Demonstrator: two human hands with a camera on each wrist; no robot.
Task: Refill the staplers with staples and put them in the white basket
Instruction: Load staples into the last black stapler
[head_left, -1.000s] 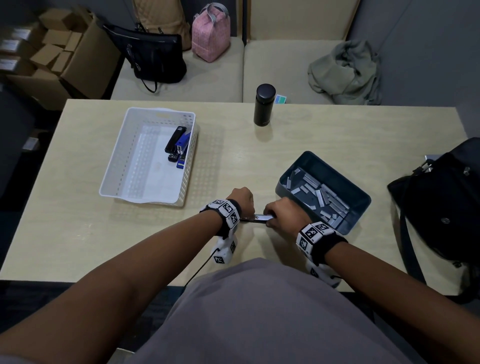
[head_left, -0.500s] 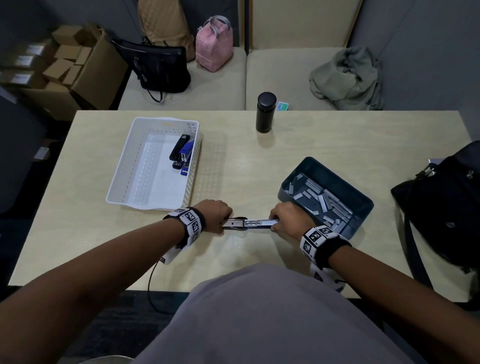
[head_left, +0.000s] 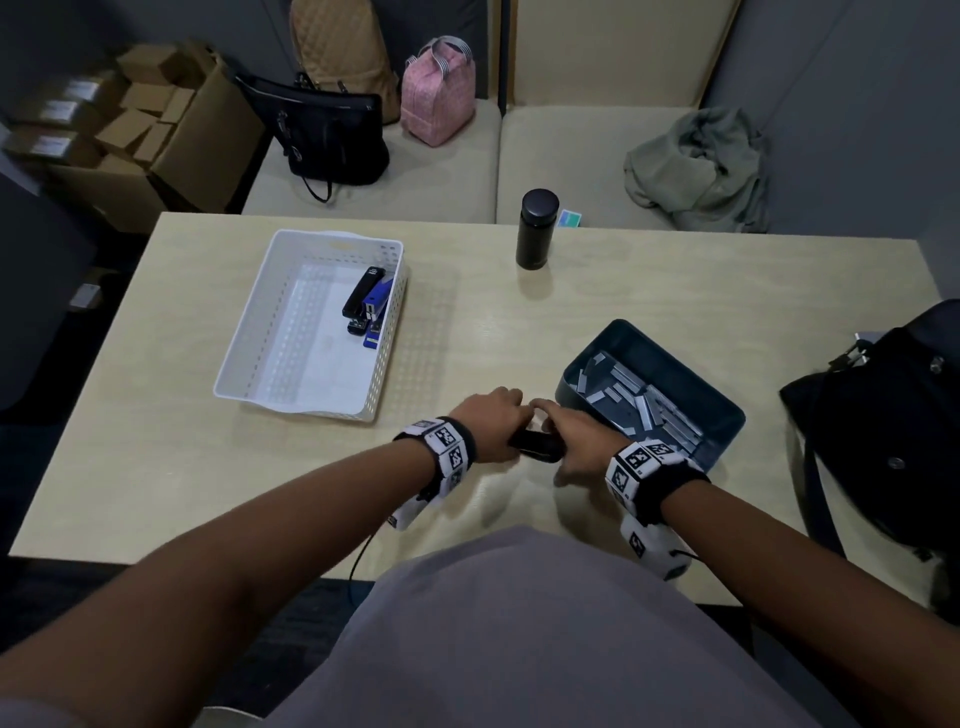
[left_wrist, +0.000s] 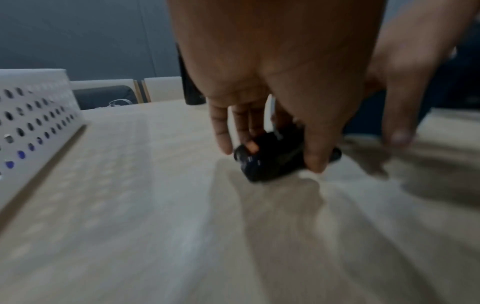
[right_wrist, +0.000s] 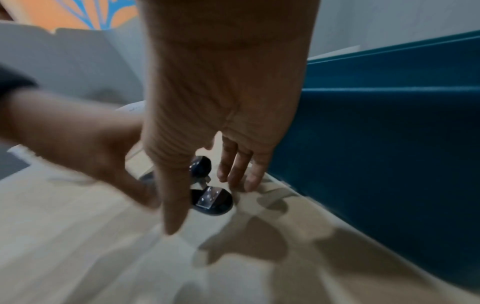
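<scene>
Head view, lower centre of frame: a small black stapler (head_left: 537, 446) sits on the pale wooden table (head_left: 675, 301), wedged between both hands. The left hand (head_left: 491, 423) covers its left end from above, fingers curled down over it; in the left wrist view the thumb and fingers (left_wrist: 221, 131) pinch the dark body (left_wrist: 270, 158) from either side, low against the tabletop (left_wrist: 130, 205). The right hand (head_left: 576, 439) lies over the stapler's right end, forefinger reaching toward the left hand's knuckles. In the right wrist view the stapler's two rounded black ends (right_wrist: 211, 200) show apart with a metal plate on the lower one, below the right hand (right_wrist: 221, 102); the thumb hangs straight down in front of it and the fingers (right_wrist: 235, 166) stand loosely extended just beside it, touching the table, not wrapped round the stapler. Motion blur softens both wrist views. Just right of the hands, a dark teal rectangular tray (head_left: 727, 415) holds grey strips of staples (head_left: 644, 405); its near corner is close to the right wrist. Left of centre, a white perforated plastic basket (head_left: 244, 358) holds a black stapler (head_left: 361, 293) and a blue stapler (head_left: 376, 306) side by side against its right wall, well apart from the hands. Upper centre of the table: an upright black cylindrical flask (head_left: 535, 228). At the right edge, a black bag (head_left: 893, 431).
</scene>
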